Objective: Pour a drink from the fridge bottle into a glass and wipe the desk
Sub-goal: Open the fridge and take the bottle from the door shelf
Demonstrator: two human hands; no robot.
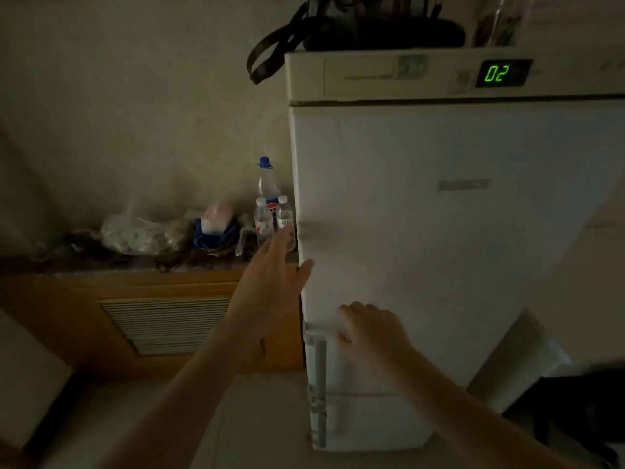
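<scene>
A white fridge [439, 214] fills the right half of the head view, its door closed and a green "02" display [497, 73] lit on the top panel. My left hand [274, 272] is flat with fingers apart at the left edge of the upper door, thumb touching the door front. My right hand [368, 330] rests on the door front near its lower left corner, fingers curled, just above the grey handle [318, 384] of the lower door. Neither hand holds anything.
A dark ledge [101, 262] left of the fridge carries three plastic bottles [270, 211], plastic bags [142, 233] and a blue item. Below it is a wooden cover with a vent grille [165, 324]. A black bag [355, 25] lies on the fridge top.
</scene>
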